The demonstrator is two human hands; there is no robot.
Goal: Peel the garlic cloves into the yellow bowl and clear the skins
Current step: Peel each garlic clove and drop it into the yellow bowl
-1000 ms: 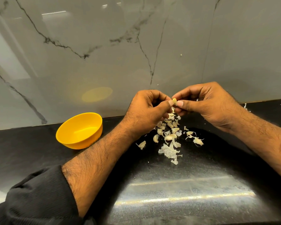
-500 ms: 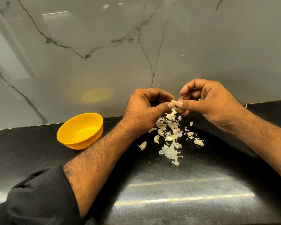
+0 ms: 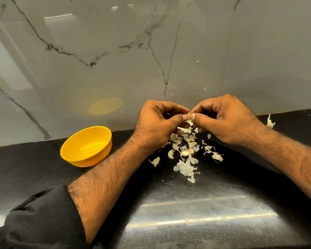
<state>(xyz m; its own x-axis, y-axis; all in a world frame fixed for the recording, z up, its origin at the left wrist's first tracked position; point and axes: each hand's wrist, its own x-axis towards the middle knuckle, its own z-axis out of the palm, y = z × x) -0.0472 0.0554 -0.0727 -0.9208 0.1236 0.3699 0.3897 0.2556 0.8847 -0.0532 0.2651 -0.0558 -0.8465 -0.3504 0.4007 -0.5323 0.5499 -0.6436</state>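
Observation:
A small garlic clove [image 3: 188, 116] is pinched between the fingertips of my left hand [image 3: 158, 123] and my right hand [image 3: 226, 119], held above the black counter. Both thumbs press on it from the near side, and most of the clove is hidden by the fingers. Under the hands lies a loose pile of garlic cloves and papery skins [image 3: 185, 151]. The yellow bowl [image 3: 87, 146] stands to the left of my left forearm, near the wall, and looks empty.
The black counter [image 3: 187, 203] runs up to a grey marble wall [image 3: 151, 51]. A stray piece of garlic skin [image 3: 270, 122] lies at the wall behind my right wrist. A black sleeve covers my left upper forearm.
My right hand has closed back in against the left, and both thumbs now meet on the clove. The hands sit a little higher over the pile.

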